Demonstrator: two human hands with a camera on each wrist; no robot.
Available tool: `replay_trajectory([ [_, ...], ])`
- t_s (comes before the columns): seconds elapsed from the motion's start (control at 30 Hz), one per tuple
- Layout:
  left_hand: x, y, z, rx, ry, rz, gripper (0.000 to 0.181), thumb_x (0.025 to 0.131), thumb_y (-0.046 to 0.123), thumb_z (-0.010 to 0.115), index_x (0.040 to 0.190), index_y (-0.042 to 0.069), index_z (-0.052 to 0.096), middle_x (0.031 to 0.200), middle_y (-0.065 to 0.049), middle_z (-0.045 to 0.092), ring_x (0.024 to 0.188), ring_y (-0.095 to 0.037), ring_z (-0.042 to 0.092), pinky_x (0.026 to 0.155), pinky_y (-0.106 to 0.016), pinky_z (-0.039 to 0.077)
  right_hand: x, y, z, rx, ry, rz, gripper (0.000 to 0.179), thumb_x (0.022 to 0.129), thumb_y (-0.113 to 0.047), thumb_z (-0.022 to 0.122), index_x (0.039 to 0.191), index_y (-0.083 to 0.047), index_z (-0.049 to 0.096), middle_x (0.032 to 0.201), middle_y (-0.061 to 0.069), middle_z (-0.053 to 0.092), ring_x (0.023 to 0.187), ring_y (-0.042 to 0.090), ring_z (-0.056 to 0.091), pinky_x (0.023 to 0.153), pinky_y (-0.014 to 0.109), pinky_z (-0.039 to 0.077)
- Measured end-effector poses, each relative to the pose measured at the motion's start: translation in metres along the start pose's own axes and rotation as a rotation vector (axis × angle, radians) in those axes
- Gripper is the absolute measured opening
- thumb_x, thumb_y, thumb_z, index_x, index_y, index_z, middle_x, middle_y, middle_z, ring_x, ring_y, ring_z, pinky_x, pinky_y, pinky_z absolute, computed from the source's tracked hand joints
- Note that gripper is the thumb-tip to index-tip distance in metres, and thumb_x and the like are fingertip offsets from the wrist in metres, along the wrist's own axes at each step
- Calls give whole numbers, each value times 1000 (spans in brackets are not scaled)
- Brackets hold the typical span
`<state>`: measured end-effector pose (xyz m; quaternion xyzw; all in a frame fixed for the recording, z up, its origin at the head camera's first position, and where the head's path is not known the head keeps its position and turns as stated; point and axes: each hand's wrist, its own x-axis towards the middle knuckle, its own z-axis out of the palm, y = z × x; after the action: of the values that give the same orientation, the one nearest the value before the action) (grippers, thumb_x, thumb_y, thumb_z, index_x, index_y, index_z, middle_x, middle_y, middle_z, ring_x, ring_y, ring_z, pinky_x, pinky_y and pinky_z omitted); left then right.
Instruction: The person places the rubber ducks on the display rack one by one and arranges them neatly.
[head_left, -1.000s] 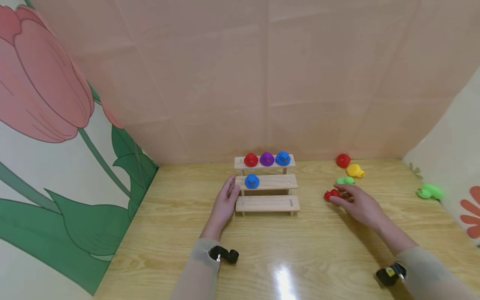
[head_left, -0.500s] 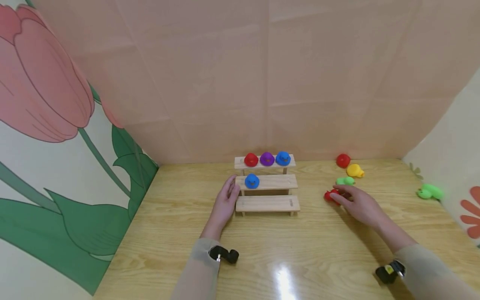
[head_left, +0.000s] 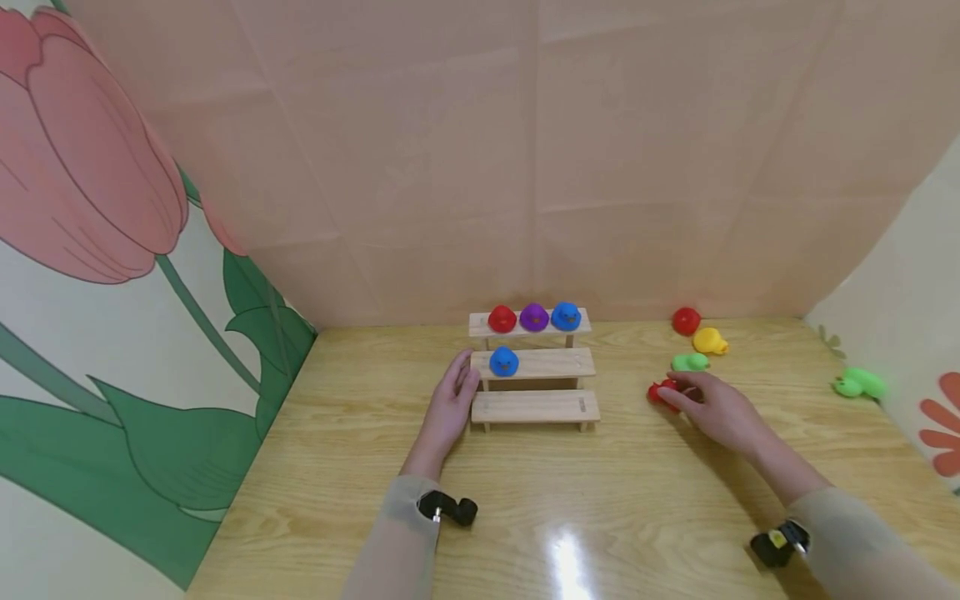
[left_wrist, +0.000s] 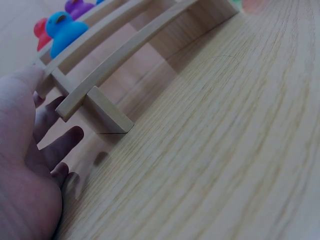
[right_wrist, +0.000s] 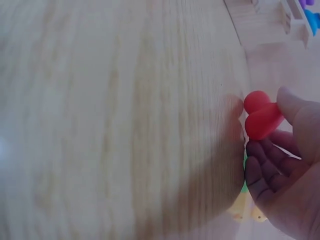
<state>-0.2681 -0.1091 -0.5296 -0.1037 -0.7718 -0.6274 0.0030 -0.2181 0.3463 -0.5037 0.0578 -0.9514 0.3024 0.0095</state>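
In the head view, a three-tier wooden stand holds toy ducks. Red, purple and blue ducks sit on the top tier, and another blue duck on the middle one. My left hand rests against the stand's left end, its fingers loosely bent in the left wrist view. To the right, my right hand pinches a red duck lying on its side at the table surface. The right wrist view shows the thumb on one end of this duck and the fingers behind it.
Beyond my right hand lie a green duck, a yellow duck and a red duck. Another green duck lies by the right wall. A paper-like backdrop closes off the table's far edge.
The right thumb and fingers have closed in on the red duck, with the thumb now covering part of it. The left hand and the stand have not moved.
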Motion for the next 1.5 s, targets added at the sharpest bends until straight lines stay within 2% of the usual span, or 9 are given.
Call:
replay_trajectory([
  [0.33, 0, 0, 0, -10, -6, 16, 64, 115, 55, 54, 172, 28, 40, 172, -11, 45, 158, -28, 43, 129, -48, 36, 0, -6, 3, 20, 41, -25, 62, 111, -48, 68, 145, 4, 66, 125, 20, 74, 105, 35, 69, 91, 56, 58],
  [0.57, 0, 0, 0, 4, -1, -11, 66, 113, 61, 53, 172, 35, 40, 171, -8, 46, 157, -26, 44, 129, -47, 37, 0, -8, 8, 75, 67, -31, 58, 107, -43, 77, 142, 1, 64, 125, 19, 72, 112, 40, 71, 96, 60, 60],
  [0.67, 0, -1, 1, 1, -4, -8, 65, 114, 61, 52, 172, 34, 40, 171, -8, 47, 157, -25, 45, 129, -46, 37, 0, -8, 9, 91, 80, -24, 53, 105, -40, 80, 138, -2, 64, 124, 17, 72, 113, 39, 71, 95, 49, 62],
  [0.83, 0, -1, 1, -16, -7, 5, 65, 114, 58, 53, 172, 32, 40, 171, -9, 47, 157, -25, 45, 128, -46, 38, 0, -8, 12, 110, 127, -32, 51, 98, -32, 89, 130, -3, 63, 122, 18, 71, 111, 40, 73, 84, 19, 56],
  [1.03, 0, -2, 0, -27, -4, 15, 64, 115, 56, 54, 172, 31, 41, 170, -10, 47, 157, -27, 45, 129, -47, 37, 2, -8, 15, 124, 163, -81, 55, 94, -24, 93, 133, 0, 64, 124, 20, 71, 108, 40, 73, 82, 9, 49],
  [1.17, 0, -2, 0, -17, -7, 11, 64, 114, 58, 53, 172, 32, 40, 171, -10, 46, 157, -26, 45, 128, -46, 38, 3, -7, 14, 104, 137, -86, 55, 94, -23, 93, 135, 1, 66, 126, 21, 70, 108, 37, 71, 84, 15, 54],
  [1.27, 0, -1, 1, -11, -8, 7, 64, 114, 59, 53, 172, 33, 40, 172, -8, 45, 157, -25, 44, 128, -45, 39, 2, -6, 13, 78, 127, -93, 56, 93, -22, 94, 136, 2, 66, 127, 22, 69, 108, 38, 68, 89, 34, 59],
  [1.37, 1, -2, 1, -10, -5, 9, 64, 114, 58, 52, 172, 33, 40, 171, -8, 46, 157, -24, 45, 128, -45, 39, -1, -4, 14, 49, 138, -106, 56, 93, -21, 94, 136, 2, 67, 128, 24, 67, 110, 39, 65, 90, 48, 58],
  [1.5, 1, -3, 1, -10, 3, 11, 62, 115, 56, 53, 171, 33, 42, 170, -8, 47, 156, -26, 45, 128, -47, 38, -5, 1, 16, 29, 148, -131, 57, 90, -21, 96, 134, 2, 69, 125, 24, 66, 107, 37, 62, 87, 41, 55],
])
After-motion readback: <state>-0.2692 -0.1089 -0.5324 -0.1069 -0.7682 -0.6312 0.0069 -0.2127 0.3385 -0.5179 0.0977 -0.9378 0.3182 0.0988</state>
